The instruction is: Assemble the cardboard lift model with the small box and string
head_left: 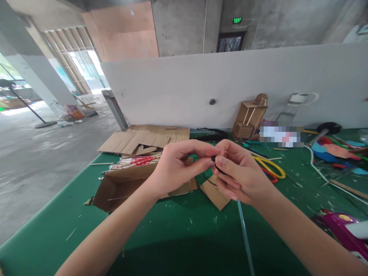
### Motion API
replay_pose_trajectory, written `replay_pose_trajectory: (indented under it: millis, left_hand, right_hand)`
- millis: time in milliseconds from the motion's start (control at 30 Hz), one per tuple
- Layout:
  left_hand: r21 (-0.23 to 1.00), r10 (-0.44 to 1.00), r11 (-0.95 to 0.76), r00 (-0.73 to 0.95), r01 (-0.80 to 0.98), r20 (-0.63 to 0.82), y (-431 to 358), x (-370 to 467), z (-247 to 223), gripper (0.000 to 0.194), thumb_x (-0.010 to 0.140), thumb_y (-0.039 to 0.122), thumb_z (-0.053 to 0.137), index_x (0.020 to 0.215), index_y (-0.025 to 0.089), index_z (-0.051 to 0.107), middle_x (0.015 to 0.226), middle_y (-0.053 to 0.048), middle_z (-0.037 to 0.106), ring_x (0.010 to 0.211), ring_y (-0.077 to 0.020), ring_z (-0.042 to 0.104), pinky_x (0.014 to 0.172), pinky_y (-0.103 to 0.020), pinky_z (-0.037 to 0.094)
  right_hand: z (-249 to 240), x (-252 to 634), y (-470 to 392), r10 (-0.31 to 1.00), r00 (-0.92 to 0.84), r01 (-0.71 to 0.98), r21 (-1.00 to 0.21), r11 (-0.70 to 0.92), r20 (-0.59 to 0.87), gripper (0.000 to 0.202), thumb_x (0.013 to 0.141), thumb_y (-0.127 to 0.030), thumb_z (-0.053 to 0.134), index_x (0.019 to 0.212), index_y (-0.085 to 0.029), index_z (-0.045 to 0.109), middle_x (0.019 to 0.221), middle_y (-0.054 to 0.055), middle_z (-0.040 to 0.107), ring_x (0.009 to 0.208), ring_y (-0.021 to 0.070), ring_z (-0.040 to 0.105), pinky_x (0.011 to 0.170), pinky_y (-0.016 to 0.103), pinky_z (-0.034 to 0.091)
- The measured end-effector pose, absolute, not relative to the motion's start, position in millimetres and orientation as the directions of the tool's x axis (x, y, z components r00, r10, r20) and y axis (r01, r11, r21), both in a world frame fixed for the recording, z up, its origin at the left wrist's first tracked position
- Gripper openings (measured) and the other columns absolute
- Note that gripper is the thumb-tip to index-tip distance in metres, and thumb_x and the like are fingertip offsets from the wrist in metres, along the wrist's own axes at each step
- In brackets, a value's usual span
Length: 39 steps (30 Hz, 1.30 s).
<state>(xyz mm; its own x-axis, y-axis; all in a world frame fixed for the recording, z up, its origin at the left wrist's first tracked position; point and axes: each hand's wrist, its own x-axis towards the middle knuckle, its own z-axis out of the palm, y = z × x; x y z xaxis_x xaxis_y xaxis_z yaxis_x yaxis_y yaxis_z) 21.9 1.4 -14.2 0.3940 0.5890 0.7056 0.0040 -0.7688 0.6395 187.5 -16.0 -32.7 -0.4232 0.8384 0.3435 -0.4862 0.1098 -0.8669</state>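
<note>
My left hand (179, 165) and my right hand (243, 172) meet at the middle of the view, above the table. Between their fingertips is a small black piece (213, 158), with a thin black strip running along the right thumb; its kind is mostly hidden by the fingers. Both hands are closed in a pinch on it. A thin black wire (209, 180) hangs just below the fingers, over a square of cardboard (215, 193). A clear bluish tube (244, 237) runs from beneath my right hand to the bottom edge; whether the hand touches it I cannot tell.
An open cardboard box (115, 188) lies left on the green table (172, 234), before flat cardboard (149, 138) and red-and-white packets. A cardboard model (248, 119) leans against the white partition (178, 92). Yellow tubing (276, 166) and a purple tool (342, 228) are to the right.
</note>
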Motion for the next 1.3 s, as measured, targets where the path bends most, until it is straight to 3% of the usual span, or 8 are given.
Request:
replay_pose_trajectory:
  millis: [233,367,467,567,700,800,1100,1300]
  left_hand:
    - [0.639,0.645,-0.759,0.27,0.124,0.715,4.4,25.3,-13.8,0.009,0.078,0.012,0.065,0.084,0.018,0.065,0.075,0.001,0.069,0.068,-0.0078,0.066,0.059,-0.016,0.054]
    - [0.625,0.638,-0.768,0.258,0.14,0.726,4.9,24.7,-15.7,0.008,0.079,0.013,0.066,0.081,0.018,0.059,0.075,0.002,0.065,0.067,-0.0061,0.063,0.06,-0.015,0.052]
    - [0.59,0.615,-0.787,0.279,0.178,0.737,4.6,23.4,-15.1,0.006,0.079,0.014,0.065,0.08,0.018,0.061,0.073,0.003,0.066,0.066,-0.0057,0.062,0.059,-0.015,0.05]
    - [0.569,0.601,-0.799,0.286,0.194,0.747,3.9,23.8,-13.9,0.005,0.08,0.014,0.065,0.081,0.019,0.063,0.074,0.003,0.068,0.067,-0.0056,0.062,0.059,-0.014,0.05]
    - [0.563,0.594,-0.804,0.277,0.19,0.755,2.4,26.1,-13.2,0.004,0.08,0.015,0.066,0.081,0.019,0.066,0.075,0.003,0.07,0.069,-0.007,0.065,0.06,-0.015,0.052]
    - [0.585,0.613,-0.79,0.267,0.185,0.743,1.4,27.4,-13.5,0.006,0.08,0.014,0.066,0.083,0.019,0.067,0.078,0.003,0.072,0.069,-0.0071,0.066,0.06,-0.015,0.053]
    - [0.54,0.6,-0.8,0.32,0.262,0.733,4.1,24.7,-13.9,0.005,0.081,0.015,0.063,0.081,0.019,0.067,0.076,0.0,0.071,0.069,-0.0099,0.064,0.058,-0.02,0.051]
    - [0.624,0.65,-0.756,0.34,0.196,0.68,8.8,24.5,-17.7,0.005,0.083,0.016,0.059,0.08,0.018,0.062,0.073,-0.001,0.066,0.065,-0.0091,0.059,0.057,-0.021,0.048]
  right_hand:
    - [-35.4,188.1,-13.5,0.882,-0.148,-0.16,-0.891,0.426,0.448,0.009,0.084,-0.032,0.065,0.087,-0.023,0.064,0.058,-0.009,0.053,0.03,0.0022,0.045,0.028,0.014,0.039]
    - [-32.9,191.7,-14.8,0.835,-0.131,0.019,-0.841,0.541,0.534,0.009,0.085,-0.031,0.064,0.087,-0.022,0.065,0.053,-0.008,0.051,0.032,0.004,0.049,0.03,0.015,0.036]
    - [-32.4,193.6,-14.7,0.844,-0.143,0.011,-0.851,0.524,0.518,0.01,0.086,-0.032,0.062,0.085,-0.022,0.062,0.048,-0.01,0.044,0.032,0.003,0.042,0.031,0.016,0.031]
    - [-34.2,192.3,-13.2,0.881,-0.172,-0.103,-0.897,0.429,0.441,0.015,0.088,-0.038,0.059,0.085,-0.024,0.059,0.047,-0.011,0.034,0.032,0.0024,0.031,0.032,0.018,0.024]
    - [-35.0,187.9,-12.5,0.896,-0.219,-0.241,-0.911,0.334,0.386,0.015,0.089,-0.039,0.058,0.086,-0.025,0.057,0.054,-0.009,0.032,0.038,0.003,0.025,0.035,0.02,0.021]
    - [-35.4,186.5,-12.9,0.894,-0.215,-0.255,-0.907,0.337,0.392,0.014,0.089,-0.038,0.059,0.086,-0.025,0.058,0.055,-0.009,0.03,0.041,0.0044,0.023,0.037,0.022,0.019]
    - [-37.7,189.3,-7.9,0.872,-0.1,0.004,-0.876,0.482,0.48,0.018,0.087,-0.039,0.06,0.082,-0.022,0.062,0.058,-0.006,0.041,0.048,0.0062,0.033,0.044,0.024,0.026]
    - [-27.1,192.3,-12.3,0.86,-0.096,0.215,-0.833,0.51,0.501,0.021,0.088,-0.039,0.057,0.081,-0.021,0.065,0.057,-0.004,0.045,0.05,0.0074,0.035,0.043,0.023,0.025]
